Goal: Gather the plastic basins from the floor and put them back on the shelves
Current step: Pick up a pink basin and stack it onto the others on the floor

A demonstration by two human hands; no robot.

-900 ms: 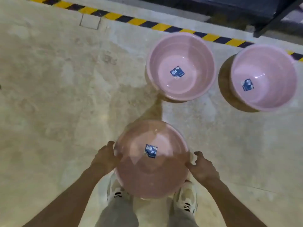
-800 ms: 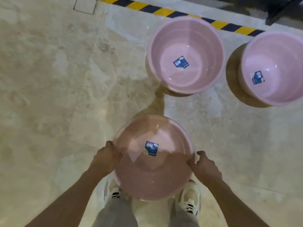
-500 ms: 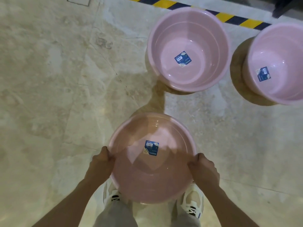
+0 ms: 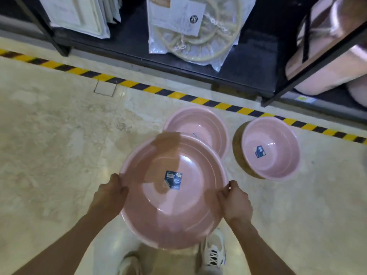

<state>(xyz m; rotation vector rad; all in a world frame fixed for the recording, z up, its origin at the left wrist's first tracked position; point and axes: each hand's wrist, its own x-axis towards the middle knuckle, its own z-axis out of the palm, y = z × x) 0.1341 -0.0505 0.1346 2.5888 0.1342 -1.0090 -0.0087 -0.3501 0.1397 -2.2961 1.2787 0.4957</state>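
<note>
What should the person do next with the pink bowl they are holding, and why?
Probably carry the held basin forward and lower it into the nearer floor basin. The left hand and right hand grip opposite rims, and it already overlaps that basin, so nesting them looks easiest before shelving.

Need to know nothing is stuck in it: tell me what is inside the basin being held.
The held basin gripped by the left hand and right hand shows only a blue label on its bottom. Its underside is hidden.

Pink held basin (image 4: 174, 195) open-side up with blue sticker inside, two more pink basins (image 4: 198, 128) (image 4: 271, 148) upright on floor beyond.
</note>
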